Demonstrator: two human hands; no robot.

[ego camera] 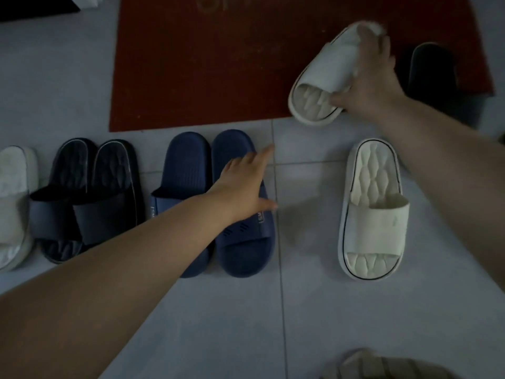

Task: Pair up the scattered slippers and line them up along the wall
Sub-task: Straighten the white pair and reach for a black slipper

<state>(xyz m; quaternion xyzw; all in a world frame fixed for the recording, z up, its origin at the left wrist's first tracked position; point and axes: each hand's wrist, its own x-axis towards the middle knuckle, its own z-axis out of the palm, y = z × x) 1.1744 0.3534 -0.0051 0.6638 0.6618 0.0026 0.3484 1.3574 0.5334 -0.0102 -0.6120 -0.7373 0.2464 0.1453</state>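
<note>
A: Overhead, what is seen of the slippers?

B: A white slipper (328,77) is gripped by the right hand (374,83) at about one o'clock, tilted and lifted over the edge of a dark red mat (205,64). Fingers are wrapped over its strap. Its white partner (373,212) is laid flat on the grey tiled floor (355,324) at about three o'clock, apart from the held one.

A: And the other hand?

B: The left hand (246,187) is spread wide, nothing grasped, and is placed over the right-hand slipper of a navy pair (216,203) near the centre. Whether the slipper is touched cannot be told.

A: What else is laid out?

B: A black pair (87,198) is set side by side at nine o'clock, just beside the navy pair. A pale slipper (13,206) is cut off by the left edge. A single dark slipper (431,69) is seen at two o'clock, partly on the mat, behind the right wrist.
</note>
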